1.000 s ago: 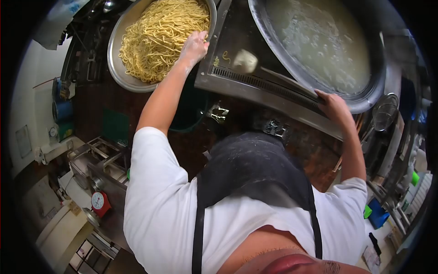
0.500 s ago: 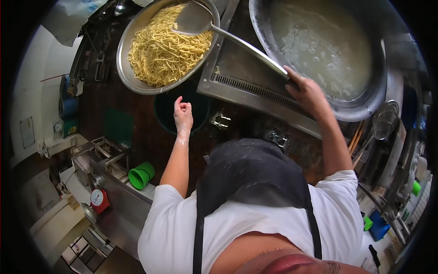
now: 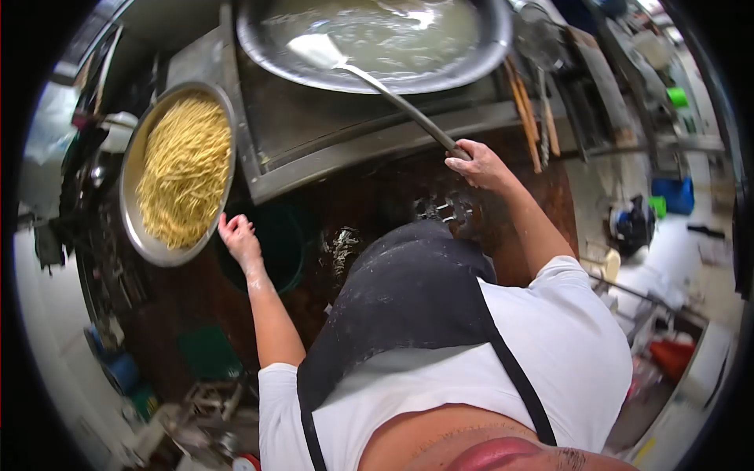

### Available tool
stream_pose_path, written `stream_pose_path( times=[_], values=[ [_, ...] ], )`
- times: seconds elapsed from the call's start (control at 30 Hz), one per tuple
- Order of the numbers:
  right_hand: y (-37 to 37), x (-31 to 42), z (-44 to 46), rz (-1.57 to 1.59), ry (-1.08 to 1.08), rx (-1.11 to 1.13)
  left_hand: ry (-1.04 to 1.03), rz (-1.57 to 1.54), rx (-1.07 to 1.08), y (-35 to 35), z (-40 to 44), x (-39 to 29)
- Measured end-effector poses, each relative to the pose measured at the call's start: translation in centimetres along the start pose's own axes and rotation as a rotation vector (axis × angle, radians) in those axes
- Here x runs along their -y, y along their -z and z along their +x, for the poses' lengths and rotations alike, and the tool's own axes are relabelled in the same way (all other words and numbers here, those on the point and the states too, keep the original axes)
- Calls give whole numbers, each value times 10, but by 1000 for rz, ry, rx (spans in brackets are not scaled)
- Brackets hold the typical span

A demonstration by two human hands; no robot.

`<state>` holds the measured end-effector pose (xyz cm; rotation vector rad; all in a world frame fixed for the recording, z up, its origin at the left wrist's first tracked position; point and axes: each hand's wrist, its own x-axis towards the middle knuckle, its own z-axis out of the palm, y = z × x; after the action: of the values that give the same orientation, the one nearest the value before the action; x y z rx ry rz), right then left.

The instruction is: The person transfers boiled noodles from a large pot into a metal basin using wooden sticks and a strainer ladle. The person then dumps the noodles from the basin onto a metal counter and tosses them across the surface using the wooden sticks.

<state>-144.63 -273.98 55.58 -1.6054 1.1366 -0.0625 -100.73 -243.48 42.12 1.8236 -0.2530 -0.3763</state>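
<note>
My right hand (image 3: 483,165) is closed around the end of the long handle of a metal spatula (image 3: 408,107). The spatula's wide blade is over the near left side of a large metal pot of cloudy, bubbling liquid (image 3: 377,47); whether it touches the liquid is unclear. At the left, a metal bowl (image 3: 135,228) holds a heap of yellow noodles (image 3: 184,169). My left hand (image 3: 242,238), dusted with white, is just beside the bowl's lower right rim, its fingers loosely bent and apart with nothing seen in them.
A metal counter (image 3: 314,149) runs below the pot. Wooden-handled tools (image 3: 524,114) and a wire strainer (image 3: 542,35) are to the pot's right. On the dark floor by my left hand is a dark green tub (image 3: 271,255).
The spatula has moved from over the noodles to over the pot. My left hand has come nearer the bowl's rim. The view has turned, shifting bowl and pot leftward.
</note>
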Motion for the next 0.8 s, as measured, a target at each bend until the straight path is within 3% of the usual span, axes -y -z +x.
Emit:
stream_pose_path(
  times=[0.13,0.27,0.37,0.53,0.7,0.77,0.8],
  values=[
    [4,-75,-81,463,-31,-192,80,6,-41,33,-14,23],
    [21,-143,-115,920,-66,-222,110,23,-123,62,-54,25],
    [50,-187,-101,893,-164,-281,115,41,-146,72,-92,11],
    [92,-248,-31,626,-257,-381,109,42,-263,60,-151,1],
    [168,-321,81,-109,-161,-524,88,108,-228,12,-216,-17],
    [175,-271,76,-365,-236,-825,68,157,-202,-2,-236,-22],
    [180,-274,83,-408,-274,-827,73,164,-193,-5,-245,-26]
  ],
)
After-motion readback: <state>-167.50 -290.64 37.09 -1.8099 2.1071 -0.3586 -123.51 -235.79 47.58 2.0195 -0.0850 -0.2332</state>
